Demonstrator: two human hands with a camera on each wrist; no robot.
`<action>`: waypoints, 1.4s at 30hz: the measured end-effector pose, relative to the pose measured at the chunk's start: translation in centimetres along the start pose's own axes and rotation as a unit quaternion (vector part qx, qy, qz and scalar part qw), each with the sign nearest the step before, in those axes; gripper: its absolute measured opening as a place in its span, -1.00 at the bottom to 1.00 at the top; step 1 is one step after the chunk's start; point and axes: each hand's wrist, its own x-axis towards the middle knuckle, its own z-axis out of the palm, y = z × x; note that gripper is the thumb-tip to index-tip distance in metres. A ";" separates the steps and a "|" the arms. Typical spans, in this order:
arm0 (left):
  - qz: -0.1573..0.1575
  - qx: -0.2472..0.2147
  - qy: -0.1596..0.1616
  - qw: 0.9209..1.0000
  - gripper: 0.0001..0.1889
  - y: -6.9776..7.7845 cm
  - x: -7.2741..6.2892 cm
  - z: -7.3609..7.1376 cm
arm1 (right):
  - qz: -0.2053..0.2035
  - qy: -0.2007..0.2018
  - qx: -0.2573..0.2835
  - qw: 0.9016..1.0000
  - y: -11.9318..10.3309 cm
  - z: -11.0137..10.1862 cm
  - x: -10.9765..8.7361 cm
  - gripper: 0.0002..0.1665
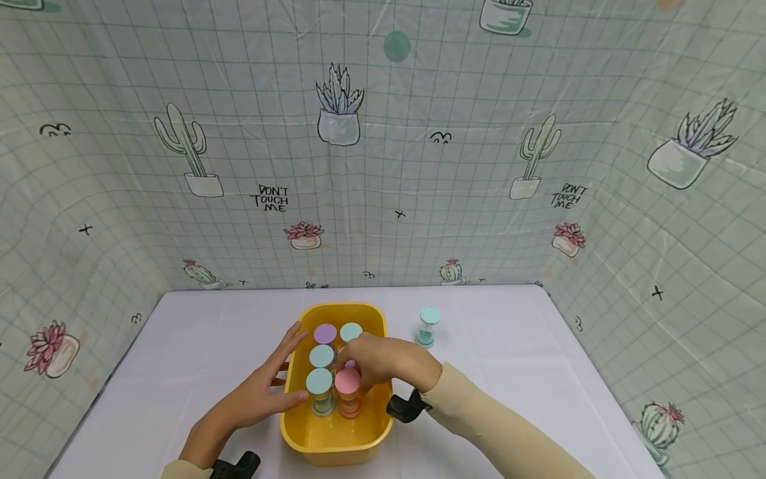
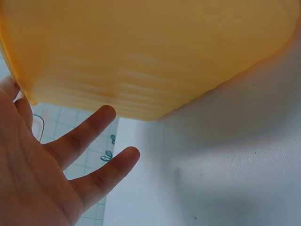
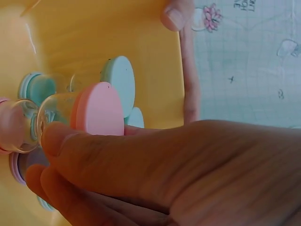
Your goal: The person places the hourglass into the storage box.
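Observation:
A yellow plastic basin holds several sand timers in two rows. My left hand rests spread at its left rim, thumb over the rim and fingers along the outside; two straight fingers stand apart from the wall in the left wrist view. My right hand reaches in and grips a purple-capped sand timer, mostly hidden by the fingers. The thumb lies right beside a pink sand timer. Teal-capped timers stand on the left, behind them another purple-capped timer.
One teal sand timer stands outside the basin on the white tabletop, to the right. A curtain printed with a grid and potted plants encloses the back and sides.

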 end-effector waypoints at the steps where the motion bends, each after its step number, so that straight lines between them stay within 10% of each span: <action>1: 0.000 0.000 0.000 1.000 -0.04 0.0 0.0 0.0 | -0.002 -0.002 -0.006 1.000 0.0 0.0 0.1 -0.62; 31: -0.008 0.001 -0.002 1.000 -0.04 -0.1 0.0 -0.1 | 0.028 -0.056 -0.038 0.997 -0.9 -1.2 0.2 -0.56; 42: -0.017 0.000 0.000 1.000 -0.03 0.0 0.0 0.0 | -0.045 0.074 0.068 0.994 2.4 -4.9 -2.6 -0.68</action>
